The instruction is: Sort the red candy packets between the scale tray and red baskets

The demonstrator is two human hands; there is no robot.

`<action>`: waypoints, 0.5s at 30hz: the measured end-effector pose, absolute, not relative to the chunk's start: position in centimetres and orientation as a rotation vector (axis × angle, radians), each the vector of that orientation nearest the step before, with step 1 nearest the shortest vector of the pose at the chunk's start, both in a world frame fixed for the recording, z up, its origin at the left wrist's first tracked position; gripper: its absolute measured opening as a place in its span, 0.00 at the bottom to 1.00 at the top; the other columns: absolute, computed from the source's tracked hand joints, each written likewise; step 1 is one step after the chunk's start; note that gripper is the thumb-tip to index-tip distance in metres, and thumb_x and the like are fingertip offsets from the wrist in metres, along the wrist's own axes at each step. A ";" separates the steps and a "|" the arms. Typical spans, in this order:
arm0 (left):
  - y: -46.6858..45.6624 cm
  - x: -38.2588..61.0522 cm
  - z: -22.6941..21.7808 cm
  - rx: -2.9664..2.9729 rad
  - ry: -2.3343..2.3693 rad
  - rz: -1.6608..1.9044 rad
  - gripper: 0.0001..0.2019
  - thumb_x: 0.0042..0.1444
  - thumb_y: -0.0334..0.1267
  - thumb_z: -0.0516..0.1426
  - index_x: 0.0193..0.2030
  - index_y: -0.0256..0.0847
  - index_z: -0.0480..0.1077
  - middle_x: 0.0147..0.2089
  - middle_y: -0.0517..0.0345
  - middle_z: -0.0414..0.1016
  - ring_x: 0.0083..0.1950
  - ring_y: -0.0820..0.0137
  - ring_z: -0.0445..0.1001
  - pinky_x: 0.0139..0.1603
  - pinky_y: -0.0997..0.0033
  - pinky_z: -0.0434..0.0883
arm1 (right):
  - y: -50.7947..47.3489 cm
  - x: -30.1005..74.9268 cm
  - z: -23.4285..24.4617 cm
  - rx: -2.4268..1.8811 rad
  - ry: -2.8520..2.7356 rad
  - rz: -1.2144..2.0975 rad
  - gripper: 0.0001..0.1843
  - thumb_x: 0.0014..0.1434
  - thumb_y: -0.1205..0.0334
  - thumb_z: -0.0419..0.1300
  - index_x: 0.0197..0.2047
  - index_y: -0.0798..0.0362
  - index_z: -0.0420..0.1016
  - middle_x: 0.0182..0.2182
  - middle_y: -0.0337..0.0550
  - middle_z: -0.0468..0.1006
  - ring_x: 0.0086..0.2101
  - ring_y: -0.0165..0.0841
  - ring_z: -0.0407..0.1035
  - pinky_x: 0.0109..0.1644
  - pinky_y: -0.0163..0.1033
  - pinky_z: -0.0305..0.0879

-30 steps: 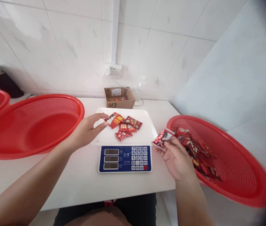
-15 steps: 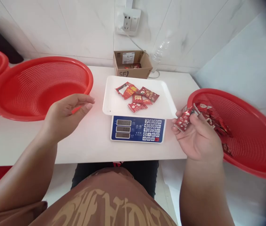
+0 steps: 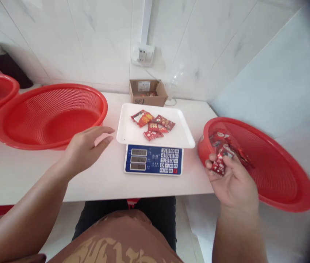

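My right hand (image 3: 234, 179) grips a red snack packet (image 3: 220, 160) with white print, palm up, at the near left rim of the right red basket (image 3: 278, 182). More red packets (image 3: 239, 153) lie inside that basket. My left hand (image 3: 89, 148) is empty, thumb and fingers apart, between the left red basket (image 3: 102, 106) and the digital scale (image 3: 153, 160). On the scale's white tray (image 3: 179, 138), several red snack packets (image 3: 156, 124) lie in a loose cluster. Small digits glow faintly on the scale's display.
Behind the scale stands an open cardboard box (image 3: 138, 99) with some packets inside. A wall socket (image 3: 143, 55) and a clear plastic bottle (image 3: 179, 76) are at the back. Another red basket (image 3: 1, 78) and a dark flask (image 3: 9, 65) occupy the far left.
The camera view has shifted, so the scale and baskets sit lower in the picture. My right hand, still with the packet, has drawn away from the tray's corner toward the right basket.
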State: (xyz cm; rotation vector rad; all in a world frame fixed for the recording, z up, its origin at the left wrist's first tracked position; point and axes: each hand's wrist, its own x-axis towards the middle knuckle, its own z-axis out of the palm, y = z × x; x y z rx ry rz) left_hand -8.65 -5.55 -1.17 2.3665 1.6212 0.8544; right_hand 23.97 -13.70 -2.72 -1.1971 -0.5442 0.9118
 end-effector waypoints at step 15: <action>6.2 2.1 -2.6 2.529 1.545 0.316 0.17 0.60 0.37 0.50 0.56 0.38 0.63 0.50 0.43 0.73 0.58 0.54 0.66 0.62 0.45 0.50 | -12.3 28.2 -3.7 -1.894 -1.020 0.275 0.20 0.49 0.44 0.57 0.39 0.49 0.74 0.33 0.43 0.79 0.35 0.44 0.73 0.40 0.50 0.67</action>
